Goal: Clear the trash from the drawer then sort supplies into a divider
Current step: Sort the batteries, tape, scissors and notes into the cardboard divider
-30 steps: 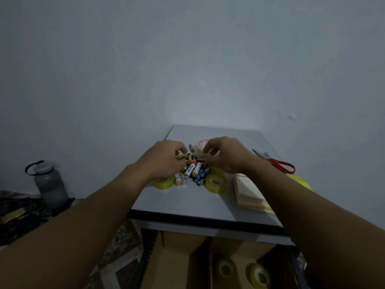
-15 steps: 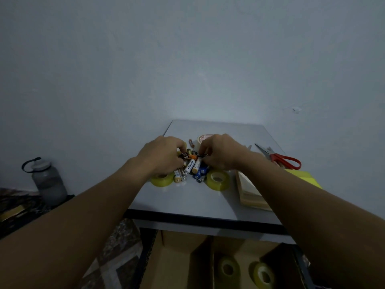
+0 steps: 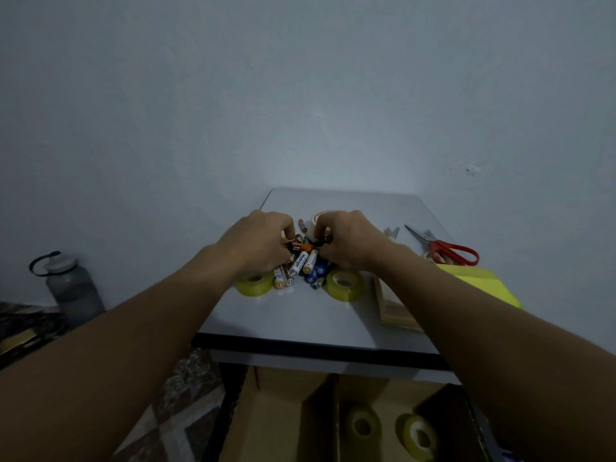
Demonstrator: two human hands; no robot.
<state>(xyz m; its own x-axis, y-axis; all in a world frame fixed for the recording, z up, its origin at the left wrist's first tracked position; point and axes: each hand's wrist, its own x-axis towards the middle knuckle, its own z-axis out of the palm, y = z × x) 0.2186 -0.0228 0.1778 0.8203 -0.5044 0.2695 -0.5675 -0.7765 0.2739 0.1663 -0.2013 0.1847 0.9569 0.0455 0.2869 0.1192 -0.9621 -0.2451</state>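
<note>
The left hand [image 3: 263,241] and right hand [image 3: 350,241] curled their fingers around batteries [image 3: 301,261] heaped on the worktop [image 3: 300,315], one hand on each side of the heap. Scooped loosely, round batteries could have slipped out and rolled off the worktop. A second earlier, the right hand had reached just beyond the heap.

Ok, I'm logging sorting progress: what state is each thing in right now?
left hand, fingers curled, gripping batteries in the pile
right hand, fingers curled, pinching batteries too
tape roll by left hand, lying flat
tape roll by right hand, lying flat
scissors, lying flat on the table
cardboard divider, two tape rolls in one compartment
water bottle, upright, cap on
</note>
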